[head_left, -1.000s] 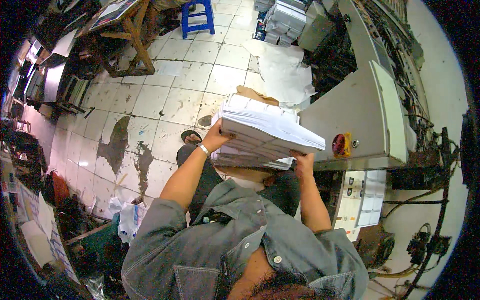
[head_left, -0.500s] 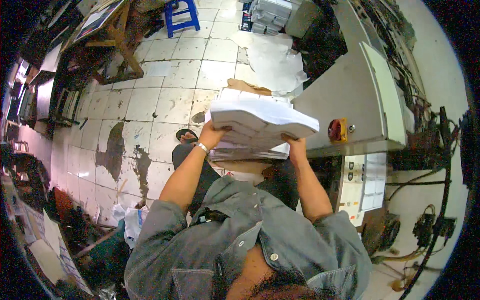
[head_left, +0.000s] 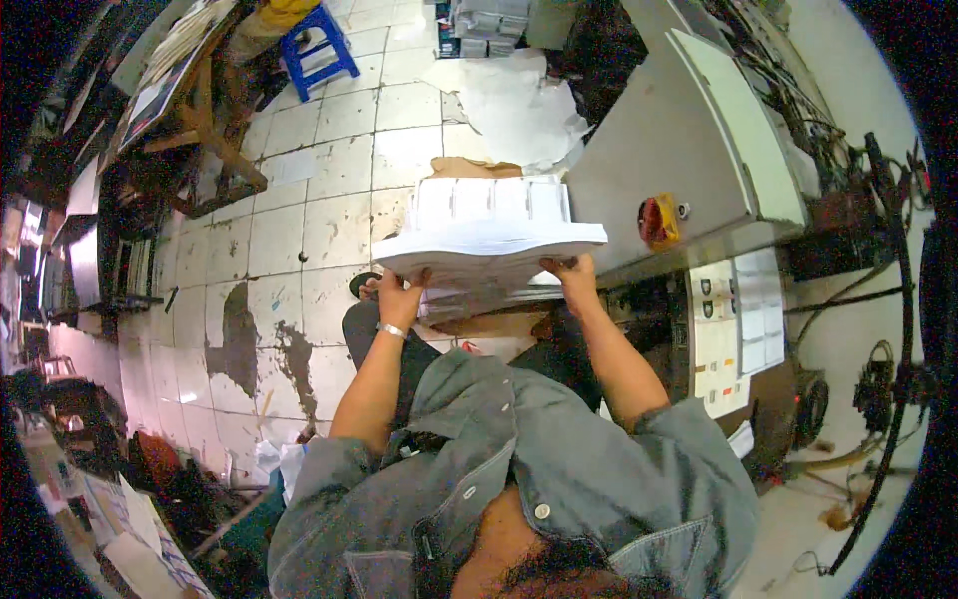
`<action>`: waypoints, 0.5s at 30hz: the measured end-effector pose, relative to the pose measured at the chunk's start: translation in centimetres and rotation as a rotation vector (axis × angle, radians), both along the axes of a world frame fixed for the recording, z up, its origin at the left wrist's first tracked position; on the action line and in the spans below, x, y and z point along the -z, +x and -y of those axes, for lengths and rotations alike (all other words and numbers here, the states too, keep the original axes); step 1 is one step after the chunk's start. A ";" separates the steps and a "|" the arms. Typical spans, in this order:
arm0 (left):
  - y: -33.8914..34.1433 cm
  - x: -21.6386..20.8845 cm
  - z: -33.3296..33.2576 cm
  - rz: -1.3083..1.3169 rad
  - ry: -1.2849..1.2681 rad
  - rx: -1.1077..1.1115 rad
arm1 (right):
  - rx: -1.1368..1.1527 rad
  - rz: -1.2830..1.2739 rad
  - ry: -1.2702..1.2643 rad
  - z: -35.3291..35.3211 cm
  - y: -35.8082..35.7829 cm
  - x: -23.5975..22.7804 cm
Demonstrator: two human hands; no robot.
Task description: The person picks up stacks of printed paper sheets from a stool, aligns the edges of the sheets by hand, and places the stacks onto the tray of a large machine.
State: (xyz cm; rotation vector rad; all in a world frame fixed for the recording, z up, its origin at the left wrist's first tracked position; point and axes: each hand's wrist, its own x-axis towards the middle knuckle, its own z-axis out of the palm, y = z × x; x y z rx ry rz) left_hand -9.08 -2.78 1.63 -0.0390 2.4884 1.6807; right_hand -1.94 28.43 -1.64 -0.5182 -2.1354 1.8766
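Paper is being carried here: a thick white stack of printed sheets [head_left: 489, 240] is resting across both hands, held out in front of the chest above the cracked, stained floor tiles [head_left: 299, 240]. The left hand [head_left: 399, 297] is gripping the stack's near left edge, fingers curled underneath and thumb on top, a silver bracelet [head_left: 391, 329] on the wrist. The right hand [head_left: 571, 277] is clamping the near right corner in the same way, its fingers closed on the paper.

Compared with a second ago, the stack is sitting flatter and more square to the person; then it was tilted, its right end dipping toward the grey metal machine cabinet [head_left: 679, 170]. It is also reading a little higher and further forward, arms stretched out more, so the load appears to be in the course of being lifted and levelled rather than set down. It is touching nothing but the hands, and is hanging just beside the cabinet's near edge with the red and yellow rotary switch [head_left: 657, 222].

A blue plastic stool [head_left: 317, 50] is standing well apart at the far end of the floor, near crumpled white paper [head_left: 519, 100].
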 end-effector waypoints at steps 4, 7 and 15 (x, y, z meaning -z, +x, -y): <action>0.9 2.5 0.0 -0.050 -0.067 -0.076 | -0.028 -0.031 -0.112 0.8 0.4 0.9; 0.1 3.8 1.1 -0.192 0.036 -0.011 | -0.062 -0.150 -0.053 1.3 -0.4 -0.1; -0.9 4.9 1.0 -0.120 0.185 -0.015 | 0.002 -0.171 -0.027 0.7 -0.3 0.2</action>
